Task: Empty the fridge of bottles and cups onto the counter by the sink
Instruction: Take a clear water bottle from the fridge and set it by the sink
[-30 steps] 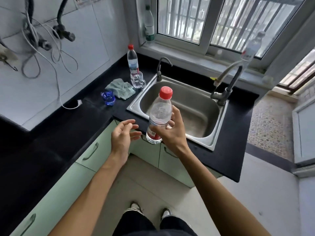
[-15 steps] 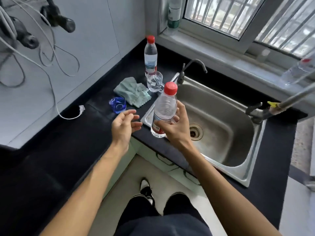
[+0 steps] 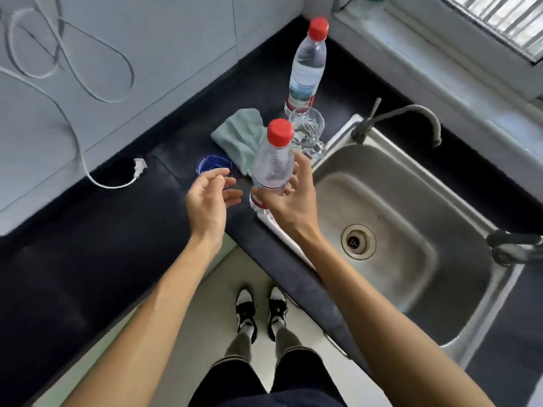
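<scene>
My right hand [image 3: 291, 201] grips a clear water bottle [image 3: 273, 165] with a red cap, upright, over the black counter [image 3: 123, 230] just left of the sink's [image 3: 390, 207] front corner. Whether its base touches the counter I cannot tell. My left hand [image 3: 210, 198] hovers beside it, fingers apart and holding nothing. A second red-capped bottle [image 3: 307, 66] stands farther back on the counter. A clear glass mug [image 3: 307, 127] sits in front of that bottle. A small blue glass cup [image 3: 213, 165] stands just beyond my left fingers, partly hidden by them.
A pale green cloth [image 3: 239, 135] lies between the blue cup and the mug. A white cable with a plug [image 3: 138, 167] trails down the tiled wall onto the counter. A thin tap [image 3: 411, 116] arches over the sink's back edge; a larger tap [image 3: 514, 245] enters from the right.
Both hands and the held bottle have moved forward and left, from over the sink's front edge to over the counter near the blue cup. My view has tilted down and come closer.
</scene>
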